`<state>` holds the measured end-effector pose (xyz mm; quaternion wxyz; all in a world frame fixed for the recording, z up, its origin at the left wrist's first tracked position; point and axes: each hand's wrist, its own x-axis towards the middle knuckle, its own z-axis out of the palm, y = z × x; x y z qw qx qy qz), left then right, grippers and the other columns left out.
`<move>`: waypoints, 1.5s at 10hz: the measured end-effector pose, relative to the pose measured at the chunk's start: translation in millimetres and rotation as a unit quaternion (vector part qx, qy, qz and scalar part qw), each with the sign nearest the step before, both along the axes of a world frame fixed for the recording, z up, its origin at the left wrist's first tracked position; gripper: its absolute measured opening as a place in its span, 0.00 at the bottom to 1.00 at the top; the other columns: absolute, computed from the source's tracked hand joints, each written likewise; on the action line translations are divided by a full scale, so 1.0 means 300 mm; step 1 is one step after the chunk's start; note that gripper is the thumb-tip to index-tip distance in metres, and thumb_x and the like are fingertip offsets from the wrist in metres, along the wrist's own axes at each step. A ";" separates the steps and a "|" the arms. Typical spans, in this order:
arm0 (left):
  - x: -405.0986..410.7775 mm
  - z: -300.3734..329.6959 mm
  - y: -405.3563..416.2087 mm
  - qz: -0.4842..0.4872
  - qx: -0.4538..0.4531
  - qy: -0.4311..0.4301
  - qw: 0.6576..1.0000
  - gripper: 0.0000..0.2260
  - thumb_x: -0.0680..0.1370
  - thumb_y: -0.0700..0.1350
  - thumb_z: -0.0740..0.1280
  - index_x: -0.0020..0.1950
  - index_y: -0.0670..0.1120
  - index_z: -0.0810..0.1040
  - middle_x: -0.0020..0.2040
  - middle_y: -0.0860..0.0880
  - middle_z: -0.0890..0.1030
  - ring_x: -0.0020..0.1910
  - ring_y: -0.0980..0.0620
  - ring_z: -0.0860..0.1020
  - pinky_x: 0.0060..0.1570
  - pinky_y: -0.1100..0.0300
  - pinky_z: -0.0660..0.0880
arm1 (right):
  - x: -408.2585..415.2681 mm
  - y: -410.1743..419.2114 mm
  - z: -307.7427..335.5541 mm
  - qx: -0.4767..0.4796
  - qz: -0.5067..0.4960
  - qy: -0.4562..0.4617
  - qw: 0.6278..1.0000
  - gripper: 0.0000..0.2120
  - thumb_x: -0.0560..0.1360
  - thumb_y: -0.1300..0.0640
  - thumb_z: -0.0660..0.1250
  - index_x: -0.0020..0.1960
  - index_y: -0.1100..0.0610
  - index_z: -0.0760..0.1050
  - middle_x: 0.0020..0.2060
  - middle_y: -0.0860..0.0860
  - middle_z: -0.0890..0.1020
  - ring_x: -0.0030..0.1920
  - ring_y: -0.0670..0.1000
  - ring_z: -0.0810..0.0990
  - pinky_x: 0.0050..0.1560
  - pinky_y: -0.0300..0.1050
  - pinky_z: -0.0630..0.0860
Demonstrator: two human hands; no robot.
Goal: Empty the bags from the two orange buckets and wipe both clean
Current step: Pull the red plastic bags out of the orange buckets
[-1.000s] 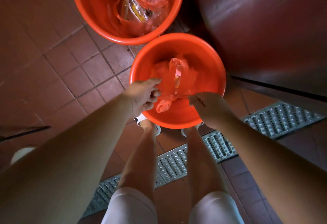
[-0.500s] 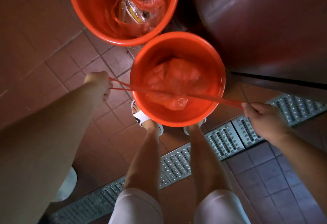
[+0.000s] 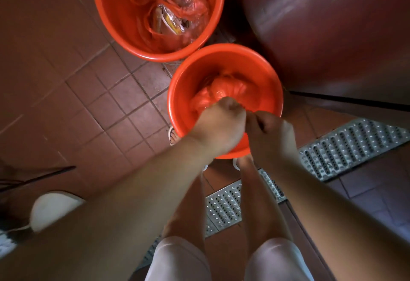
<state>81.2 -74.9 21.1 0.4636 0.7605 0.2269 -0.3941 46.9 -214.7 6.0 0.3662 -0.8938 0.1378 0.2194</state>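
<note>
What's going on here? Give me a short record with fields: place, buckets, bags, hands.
place: tiled floor with a metal drain grate
near bucket: orange, holds a bunched orange bag
far bucket: orange, holds a loose reddish bag with rubbish
left hand: fingers curled at the near bag's top
right hand: fingers curled, touching the left hand over the near bucket
stage: both bags in their buckets
</note>
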 end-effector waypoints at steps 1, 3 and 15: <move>-0.026 -0.059 -0.031 0.059 0.016 0.050 0.997 0.10 0.84 0.41 0.60 0.56 0.43 0.81 0.59 0.41 0.82 0.59 0.41 0.78 0.47 0.58 0.66 | -0.002 0.005 -0.037 -0.015 -0.028 0.004 0.999 0.20 0.81 0.52 0.62 0.34 0.60 0.71 0.25 0.50 0.73 0.28 0.49 0.71 0.31 0.46 0.65; -0.074 -0.124 -0.025 0.105 0.031 0.172 0.979 0.14 0.86 0.43 0.62 0.71 0.46 0.79 0.69 0.45 0.81 0.68 0.44 0.80 0.66 0.51 0.78 | 0.001 -0.071 -0.107 -0.090 0.109 0.193 0.971 0.16 0.84 0.53 0.56 0.47 0.60 0.78 0.46 0.59 0.83 0.49 0.64 0.80 0.45 0.50 0.74; 0.124 0.118 1.130 -0.134 0.192 0.067 0.970 0.14 0.78 0.47 0.62 0.63 0.52 0.75 0.61 0.46 0.81 0.52 0.42 0.81 0.44 0.54 0.77 | 0.358 0.869 0.122 -0.127 0.115 0.232 0.957 0.09 0.80 0.54 0.58 0.55 0.55 0.75 0.52 0.58 0.81 0.47 0.59 0.79 0.43 0.50 0.72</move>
